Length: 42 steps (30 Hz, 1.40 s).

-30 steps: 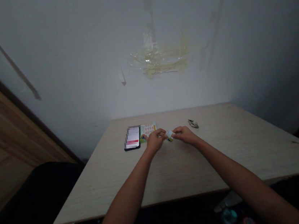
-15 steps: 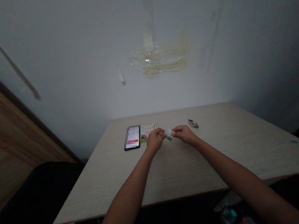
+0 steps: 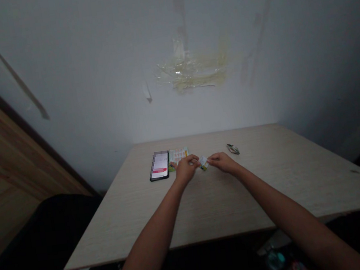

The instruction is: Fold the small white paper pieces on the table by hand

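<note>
Both my arms reach out over a pale wooden table point(image 3: 233, 198). My left hand point(image 3: 186, 168) and my right hand point(image 3: 222, 162) meet near the table's far middle, fingers pinched together. Between them they hold a small white and yellow-green packet point(image 3: 204, 162) just above the tabletop. Close to the left of my left hand lies a green and orange printed card point(image 3: 177, 155), and beside that a black phone point(image 3: 159, 166) with its screen lit.
A small dark crumpled wrapper point(image 3: 233, 148) lies on the table to the right of my hands. A white wall with old tape marks point(image 3: 192, 72) rises behind the table. A wooden panel point(image 3: 1, 152) stands at the left; dark clutter sits under the table's near edge.
Both hands stay pinched on the small packet and have shifted only slightly; the packet sits a touch further left and turned. Nothing else has moved.
</note>
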{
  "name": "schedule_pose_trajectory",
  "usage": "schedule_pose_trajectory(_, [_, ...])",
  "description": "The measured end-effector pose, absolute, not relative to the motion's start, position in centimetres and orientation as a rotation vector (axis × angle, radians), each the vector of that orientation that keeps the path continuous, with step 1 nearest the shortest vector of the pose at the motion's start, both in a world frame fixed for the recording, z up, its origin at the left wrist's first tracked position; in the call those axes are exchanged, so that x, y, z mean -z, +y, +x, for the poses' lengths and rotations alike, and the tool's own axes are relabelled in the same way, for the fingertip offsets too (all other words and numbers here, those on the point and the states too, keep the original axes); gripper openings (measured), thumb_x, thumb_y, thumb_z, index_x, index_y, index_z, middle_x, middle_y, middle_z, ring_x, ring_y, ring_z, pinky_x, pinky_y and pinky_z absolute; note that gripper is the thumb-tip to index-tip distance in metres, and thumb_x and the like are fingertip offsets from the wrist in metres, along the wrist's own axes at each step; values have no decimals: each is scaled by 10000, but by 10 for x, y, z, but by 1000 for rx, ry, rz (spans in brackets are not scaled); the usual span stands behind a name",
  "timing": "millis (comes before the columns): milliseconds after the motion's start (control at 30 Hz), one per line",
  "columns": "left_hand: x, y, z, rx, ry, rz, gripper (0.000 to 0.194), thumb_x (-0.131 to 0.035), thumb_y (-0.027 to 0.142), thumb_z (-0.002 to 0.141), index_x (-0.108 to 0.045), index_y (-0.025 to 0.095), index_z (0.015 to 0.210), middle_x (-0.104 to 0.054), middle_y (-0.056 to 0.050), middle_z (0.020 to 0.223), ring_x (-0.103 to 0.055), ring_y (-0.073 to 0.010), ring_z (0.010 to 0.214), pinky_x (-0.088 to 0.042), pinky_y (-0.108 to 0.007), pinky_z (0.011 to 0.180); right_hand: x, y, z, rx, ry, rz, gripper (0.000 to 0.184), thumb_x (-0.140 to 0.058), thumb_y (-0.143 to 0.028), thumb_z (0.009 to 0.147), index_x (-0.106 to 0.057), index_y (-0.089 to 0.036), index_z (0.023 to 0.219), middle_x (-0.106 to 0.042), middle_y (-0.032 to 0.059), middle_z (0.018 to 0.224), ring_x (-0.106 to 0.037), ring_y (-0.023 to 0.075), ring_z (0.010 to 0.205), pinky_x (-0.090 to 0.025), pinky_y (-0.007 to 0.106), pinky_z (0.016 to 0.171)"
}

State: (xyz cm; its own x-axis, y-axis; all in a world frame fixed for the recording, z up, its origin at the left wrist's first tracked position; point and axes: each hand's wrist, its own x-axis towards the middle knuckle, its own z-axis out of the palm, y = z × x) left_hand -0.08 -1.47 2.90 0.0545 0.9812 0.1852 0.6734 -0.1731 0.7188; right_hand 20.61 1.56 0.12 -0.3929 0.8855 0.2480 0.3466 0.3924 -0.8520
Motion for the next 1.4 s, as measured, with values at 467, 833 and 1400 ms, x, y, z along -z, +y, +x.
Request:
schedule_pose_trajectory(467, [-28,-14,-1,-911,1665,1912,167,-668,301,784,-752,287,927,-782,-24,889,-647,-276,1065,51,-679,1128,2,19,205,-850,-1950,-1101,320,-644,-432,757,-787,-150,805,-761,50,789,-682,229,769,-519,318,759])
schedule_pose_trajectory(833, [-34,-14,-1,-861,1690,1850,196,-682,315,772,-759,266,945,-782,-49,890,-661,-280,1033,-32,-675,1133,3,18,201,-825,-1875,-1167,273,-650,-382,737,-780,-145,770,-758,59,755,-681,228,737,-513,316,736])
schedule_pose_trajectory(1400, [-33,-15,-2,-937,1679,1863,169,-672,331,781,-759,294,922,-786,-25,905,-632,-279,1098,113,-656,1127,2,18,204,-936,-1806,-1117,330,-659,-414,732,-771,-129,854,-768,95,865,-681,234,801,-502,341,805])
